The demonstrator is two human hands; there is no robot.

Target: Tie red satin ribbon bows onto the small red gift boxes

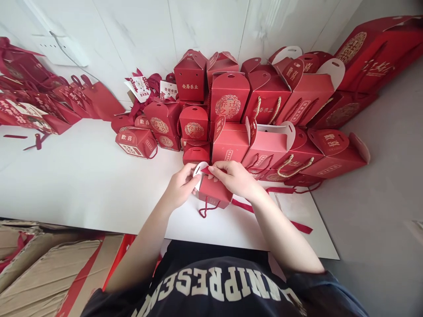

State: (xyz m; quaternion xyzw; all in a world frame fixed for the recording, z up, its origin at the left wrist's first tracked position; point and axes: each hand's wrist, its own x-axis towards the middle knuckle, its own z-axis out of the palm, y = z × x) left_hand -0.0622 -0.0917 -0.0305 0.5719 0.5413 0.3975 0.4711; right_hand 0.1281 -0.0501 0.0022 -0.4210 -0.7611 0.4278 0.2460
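A small red gift box [216, 192] stands on the white table in front of me, with a dark red cord handle [205, 211] hanging from its near side. My left hand [181, 185] is closed on the box's raised end flap, whose pale inner side and slot show. At the top, my right hand [234, 177] pinches a red pointed piece close to that slot; whether it is a flap or a ribbon end I cannot tell. Red ribbon [299, 226] lies on the table beneath and beyond my right forearm.
Several finished-looking red gift boxes [229, 94] are stacked against the tiled wall. Flat red bags [71, 99] lean at the left. Large red boxes [380, 57] fill the right corner. Cardboard cartons [56, 268] stand below the white table [82, 185].
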